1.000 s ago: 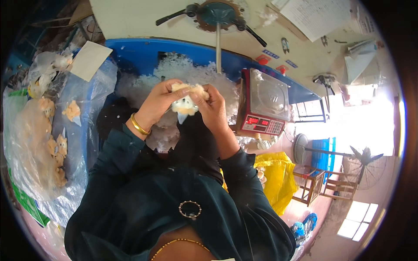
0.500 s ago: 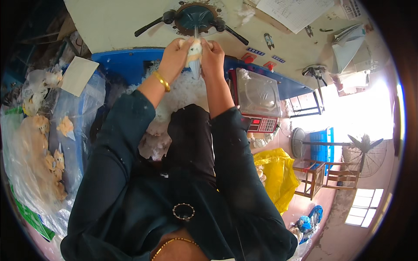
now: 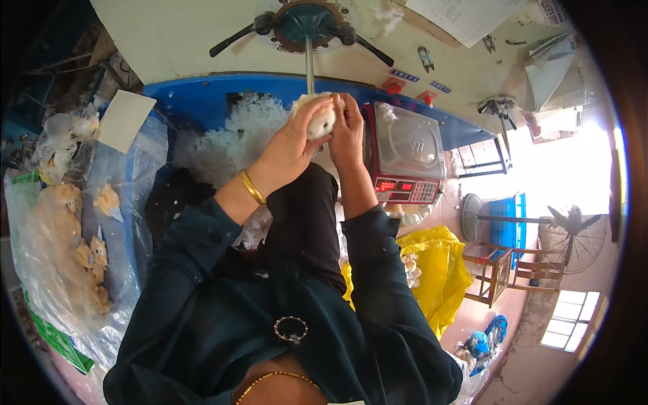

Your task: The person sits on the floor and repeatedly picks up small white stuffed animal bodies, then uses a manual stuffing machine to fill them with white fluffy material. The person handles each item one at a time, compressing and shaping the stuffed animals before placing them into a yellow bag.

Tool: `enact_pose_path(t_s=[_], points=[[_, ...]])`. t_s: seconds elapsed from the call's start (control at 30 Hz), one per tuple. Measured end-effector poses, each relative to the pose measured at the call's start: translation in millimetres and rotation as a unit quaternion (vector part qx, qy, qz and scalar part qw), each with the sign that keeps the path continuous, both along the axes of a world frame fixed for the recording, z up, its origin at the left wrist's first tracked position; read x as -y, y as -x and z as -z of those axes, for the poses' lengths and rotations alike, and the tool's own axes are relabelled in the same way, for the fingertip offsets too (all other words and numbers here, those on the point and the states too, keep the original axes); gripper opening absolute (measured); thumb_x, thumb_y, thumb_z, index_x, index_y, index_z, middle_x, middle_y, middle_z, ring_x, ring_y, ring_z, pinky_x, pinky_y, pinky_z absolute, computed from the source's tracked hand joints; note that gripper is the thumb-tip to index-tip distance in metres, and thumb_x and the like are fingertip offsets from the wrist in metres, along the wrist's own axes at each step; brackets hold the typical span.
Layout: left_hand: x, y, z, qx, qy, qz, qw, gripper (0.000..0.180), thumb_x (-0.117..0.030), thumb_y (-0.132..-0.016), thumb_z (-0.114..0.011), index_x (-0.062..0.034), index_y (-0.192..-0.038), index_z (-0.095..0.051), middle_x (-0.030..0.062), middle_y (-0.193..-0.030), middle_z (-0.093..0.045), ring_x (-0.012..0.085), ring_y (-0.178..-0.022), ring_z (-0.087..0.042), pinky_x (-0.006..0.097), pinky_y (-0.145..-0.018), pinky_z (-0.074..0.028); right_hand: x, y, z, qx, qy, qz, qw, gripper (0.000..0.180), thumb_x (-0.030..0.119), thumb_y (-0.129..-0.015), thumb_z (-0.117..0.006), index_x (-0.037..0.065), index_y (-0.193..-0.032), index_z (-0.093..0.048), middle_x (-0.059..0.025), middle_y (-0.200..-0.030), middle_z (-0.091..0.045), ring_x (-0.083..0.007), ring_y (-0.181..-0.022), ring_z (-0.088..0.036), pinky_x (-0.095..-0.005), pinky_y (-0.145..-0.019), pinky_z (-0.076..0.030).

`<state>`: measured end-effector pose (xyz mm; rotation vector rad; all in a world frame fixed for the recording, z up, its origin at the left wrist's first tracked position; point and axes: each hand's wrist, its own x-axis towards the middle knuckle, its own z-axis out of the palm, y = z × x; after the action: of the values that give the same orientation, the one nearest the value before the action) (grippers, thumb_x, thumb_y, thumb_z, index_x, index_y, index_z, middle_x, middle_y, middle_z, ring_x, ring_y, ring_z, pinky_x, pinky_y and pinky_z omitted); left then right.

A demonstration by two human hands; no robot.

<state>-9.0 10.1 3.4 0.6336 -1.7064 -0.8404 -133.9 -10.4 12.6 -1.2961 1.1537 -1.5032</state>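
Between my hands is a small cream-and-white plush toy (image 3: 322, 123) with a dark eye, rounded out. My left hand (image 3: 291, 142) wraps it from the left, fingers over its top and thumb below. On its other side, my right hand (image 3: 347, 128) pinches the edge with closed fingers. A thin metal filling tube (image 3: 310, 64) points toward me from a dark round machine fitting (image 3: 304, 25). Its tip meets the toy's upper end; I cannot tell whether it is still inside. White stuffing fluff (image 3: 260, 121) is heaped under and left of my hands.
A red digital scale (image 3: 408, 152) stands right of my hands. Flat plush skins (image 3: 98, 256) lie on clear plastic at left. Black handles (image 3: 368, 50) flank the fitting; red switches (image 3: 393, 86) line the panel. A yellow sack (image 3: 439, 277), wooden chair (image 3: 536, 273) and fan (image 3: 570, 236) are at right.
My hands have drawn the toy back toward me along the tube, baring much more of it. The toy is turned, and my left hand now cups it.
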Motion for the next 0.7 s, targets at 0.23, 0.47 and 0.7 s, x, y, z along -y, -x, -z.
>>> enact_pose_path(t_s=[0.23, 0.47, 0.7], points=[[-4, -48, -12, 0.026, -0.172, 0.087, 0.981, 0.066, -0.004, -0.089, -0.061, -0.0148, -0.145, -0.027, 0.0117, -0.134, -0.046, 0.0232, -0.115, -0.051, 0.035, -0.098, -0.043, -16, -34, 0, -0.052, 0.035, 0.071, 0.996, 0.033, 0.036, -0.102, -0.046, 0.003, -0.105, -0.048, -0.0089, -0.093, -0.057, -0.0142, -0.073, -0.051, -0.0286, -0.064, -0.047], [-6, -3, -29, 0.029, -0.181, 0.047, 0.982, 0.063, 0.005, -0.09, -0.055, -0.0139, -0.143, -0.027, 0.011, -0.105, -0.057, 0.0126, -0.06, -0.059, 0.026, -0.053, -0.05, -2, 7, -5, 0.054, -0.084, 0.003, 0.995, 0.049, 0.05, -0.1, -0.043, 0.003, -0.108, -0.055, -0.0065, -0.085, -0.059, -0.0133, -0.065, -0.057, -0.0262, -0.053, -0.046], [-21, -21, -31, 0.009, -0.186, 0.047, 0.981, 0.064, 0.001, -0.085, -0.058, -0.0134, -0.141, -0.032, 0.0092, -0.113, -0.057, 0.0144, -0.065, -0.062, 0.025, -0.054, -0.048, -51, -10, -37, -0.319, 0.058, 0.004, 0.946, 0.066, 0.033, -0.083, -0.071, 0.002, -0.132, -0.039, -0.0232, -0.117, -0.057, -0.0384, -0.105, -0.059, -0.0417, -0.088, -0.048]])
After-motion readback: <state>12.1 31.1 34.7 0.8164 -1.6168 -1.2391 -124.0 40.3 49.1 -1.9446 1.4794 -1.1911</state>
